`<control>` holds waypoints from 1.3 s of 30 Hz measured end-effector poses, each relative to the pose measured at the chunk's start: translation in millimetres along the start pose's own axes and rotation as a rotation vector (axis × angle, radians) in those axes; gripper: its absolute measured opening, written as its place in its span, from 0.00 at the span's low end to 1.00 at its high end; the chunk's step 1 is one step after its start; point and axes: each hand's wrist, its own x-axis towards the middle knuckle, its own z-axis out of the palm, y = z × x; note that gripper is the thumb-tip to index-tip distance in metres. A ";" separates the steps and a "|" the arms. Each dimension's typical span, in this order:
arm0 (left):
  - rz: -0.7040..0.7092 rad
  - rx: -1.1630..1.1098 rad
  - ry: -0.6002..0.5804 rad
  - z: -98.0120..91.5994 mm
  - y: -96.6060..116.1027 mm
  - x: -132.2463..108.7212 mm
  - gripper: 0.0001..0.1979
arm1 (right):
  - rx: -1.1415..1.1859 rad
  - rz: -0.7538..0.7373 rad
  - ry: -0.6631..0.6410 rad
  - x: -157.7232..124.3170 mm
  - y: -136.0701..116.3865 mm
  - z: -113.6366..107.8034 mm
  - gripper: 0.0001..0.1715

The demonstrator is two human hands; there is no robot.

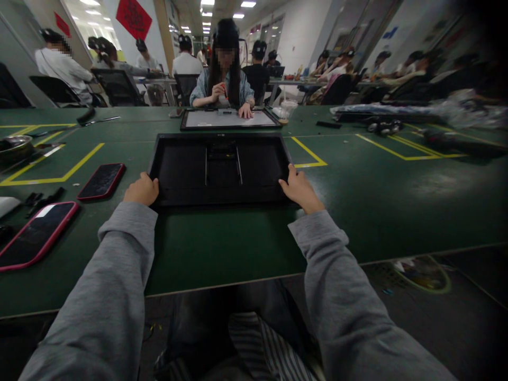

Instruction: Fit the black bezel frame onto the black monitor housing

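Observation:
A black rectangular frame-like shell (178,169), with a recessed inside and two thin metal strips near its middle, lies on the green table in front of me. My left hand (142,189) grips its left edge, the thumb pressed on the rim. On the opposite side, my right hand (299,188) holds the right edge, thumb and fingers closed round it. The undersides of both hands' grips are hidden.
Two red-rimmed phones (102,181) (37,233) lie at the left, near a metal bowl (16,148). Across the green table (246,254), a person works on a flat panel (198,118) beside a plastic cup (289,108). Plastic-wrapped parts (405,112) lie at the back right.

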 end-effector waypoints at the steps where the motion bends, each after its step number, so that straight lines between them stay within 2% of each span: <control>1: -0.001 0.001 -0.002 -0.3 0.3 -0.1 0.32 | 0.000 0.002 -0.003 -0.3 -0.2 -0.1 0.42; 18: -0.012 0.019 -0.006 -5.5 6.3 -5.0 0.31 | -0.011 -0.017 -0.027 2.9 4.5 1.3 0.43; 25: -0.041 0.025 -0.006 -1.8 5.0 -1.9 0.29 | -0.007 -0.033 -0.047 2.5 5.0 1.2 0.35; 39: -0.016 0.004 -0.001 -4.7 4.6 -4.3 0.30 | -0.009 -0.025 -0.003 3.6 4.6 4.5 0.34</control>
